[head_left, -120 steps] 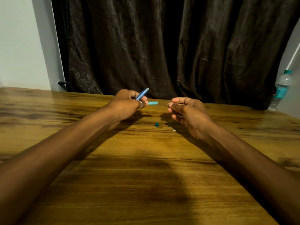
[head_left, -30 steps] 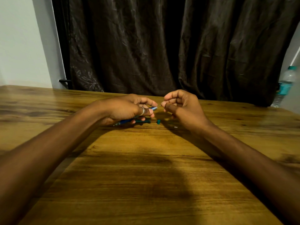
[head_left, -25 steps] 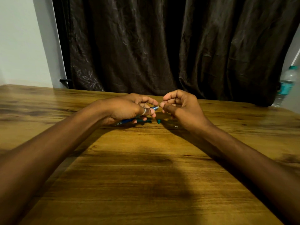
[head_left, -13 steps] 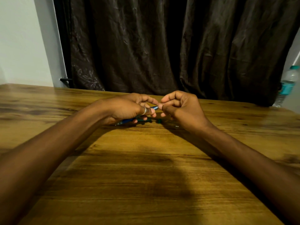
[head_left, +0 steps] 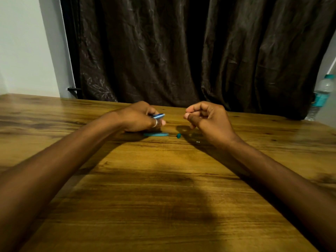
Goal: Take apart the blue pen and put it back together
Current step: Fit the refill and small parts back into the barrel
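My left hand [head_left: 140,118] is closed around the blue pen barrel [head_left: 158,116], whose tip pokes out to the right just above the table. A teal pen section [head_left: 156,134] lies flat on the wood right below that hand. A small teal cap piece [head_left: 178,136] sits beside it, and a tiny silvery part [head_left: 198,142] lies under my right wrist. My right hand [head_left: 207,118] hovers to the right of the barrel with its fingers curled and thumb pressed to forefinger. Nothing shows between those fingers.
The wooden table [head_left: 163,197] stretches toward me. A dark curtain [head_left: 181,51] hangs behind its far edge. A water bottle with a teal label [head_left: 321,96] stands at the far right edge.
My hands have separated: the right hand drew back to the right from the barrel's tip, where it had been touching. The thin refill seen earlier between them no longer shows.
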### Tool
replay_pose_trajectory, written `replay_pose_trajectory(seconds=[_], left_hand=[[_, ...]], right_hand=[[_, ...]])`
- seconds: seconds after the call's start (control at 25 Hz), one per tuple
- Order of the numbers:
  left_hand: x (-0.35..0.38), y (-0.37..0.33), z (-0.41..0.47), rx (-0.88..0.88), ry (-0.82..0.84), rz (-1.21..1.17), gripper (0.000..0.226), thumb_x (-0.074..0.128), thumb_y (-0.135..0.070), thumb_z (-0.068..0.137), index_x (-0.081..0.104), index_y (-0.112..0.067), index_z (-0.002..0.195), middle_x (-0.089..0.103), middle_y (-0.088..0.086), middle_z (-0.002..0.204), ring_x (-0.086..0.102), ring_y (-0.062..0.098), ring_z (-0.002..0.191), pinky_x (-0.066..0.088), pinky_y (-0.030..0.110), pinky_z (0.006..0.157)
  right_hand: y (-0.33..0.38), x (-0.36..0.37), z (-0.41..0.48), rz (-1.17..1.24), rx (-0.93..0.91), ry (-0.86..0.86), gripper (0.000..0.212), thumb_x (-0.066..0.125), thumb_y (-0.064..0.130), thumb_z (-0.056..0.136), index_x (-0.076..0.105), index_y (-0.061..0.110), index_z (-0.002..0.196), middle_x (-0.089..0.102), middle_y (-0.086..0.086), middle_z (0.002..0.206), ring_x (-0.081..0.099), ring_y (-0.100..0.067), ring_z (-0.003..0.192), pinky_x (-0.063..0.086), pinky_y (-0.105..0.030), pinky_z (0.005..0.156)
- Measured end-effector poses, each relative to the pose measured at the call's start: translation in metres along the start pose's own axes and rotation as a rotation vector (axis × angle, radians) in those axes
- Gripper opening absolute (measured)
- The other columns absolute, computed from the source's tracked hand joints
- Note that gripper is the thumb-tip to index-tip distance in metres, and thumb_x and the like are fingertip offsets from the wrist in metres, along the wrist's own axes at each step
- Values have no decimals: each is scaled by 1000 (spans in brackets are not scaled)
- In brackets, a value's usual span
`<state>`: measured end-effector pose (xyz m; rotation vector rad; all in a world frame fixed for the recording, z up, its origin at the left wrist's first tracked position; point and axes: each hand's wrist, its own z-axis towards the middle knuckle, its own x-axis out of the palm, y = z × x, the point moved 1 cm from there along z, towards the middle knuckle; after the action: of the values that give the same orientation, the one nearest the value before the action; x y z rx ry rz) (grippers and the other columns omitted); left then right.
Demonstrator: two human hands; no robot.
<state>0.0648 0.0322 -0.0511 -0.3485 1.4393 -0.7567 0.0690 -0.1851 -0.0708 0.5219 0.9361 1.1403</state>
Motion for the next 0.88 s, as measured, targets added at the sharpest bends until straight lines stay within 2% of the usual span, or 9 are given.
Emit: replay_pose_trajectory(seconds=[0.04,0.16,0.2,0.4,0.56,0.72,0.88], left_hand=[[-2,3,0,-6,-16,57,17,74,-36,88,76,-22,97,75,-2,90,66,11,83,50,24,68],[-3,10,-1,-49,25,61,14,79,-30,85,79,-22,97,77,-4,96,69,14,96,54,34,91],[-2,12,-1,-68,41,69,13,78,-30,85,79,-23,96,77,-4,97,69,15,98,53,37,94],[-2,16,-1,-107,52,129,16,77,-28,86,80,-21,100,76,0,103,66,18,102,52,44,99],[1,17,2,-141,56,94,20,78,-17,84,78,-17,104,74,-1,111,64,15,107,49,39,103],[3,21,5,-158,34,49,18,80,-15,82,78,-20,99,74,-2,109,65,16,107,49,36,103],[3,21,6,-167,56,27,17,80,-14,82,77,-19,98,74,-1,107,66,16,105,50,32,98]], right_hand=[[-1,-1,1,-10,-7,0,15,71,6,90,70,21,86,72,-7,74,61,-4,56,49,-19,57],[-4,-2,3,-25,-20,-11,18,70,7,90,68,24,83,74,-10,76,61,-1,53,49,-17,54],[-5,-2,4,-33,-22,-16,18,70,8,90,69,24,83,75,-9,76,61,-1,53,49,-17,53],[-8,-4,4,-44,-26,-11,16,71,12,91,69,26,83,77,-9,79,65,0,55,49,-16,54],[-9,-3,5,-44,-33,-10,15,70,10,90,70,24,84,76,-11,80,64,-2,56,50,-19,56],[-9,-2,3,-50,-32,-21,14,70,9,89,70,22,84,77,-11,80,65,-8,59,54,-30,64],[-13,-3,5,-86,-46,-42,11,71,13,89,72,23,84,75,-5,76,65,-6,63,55,-30,65]])
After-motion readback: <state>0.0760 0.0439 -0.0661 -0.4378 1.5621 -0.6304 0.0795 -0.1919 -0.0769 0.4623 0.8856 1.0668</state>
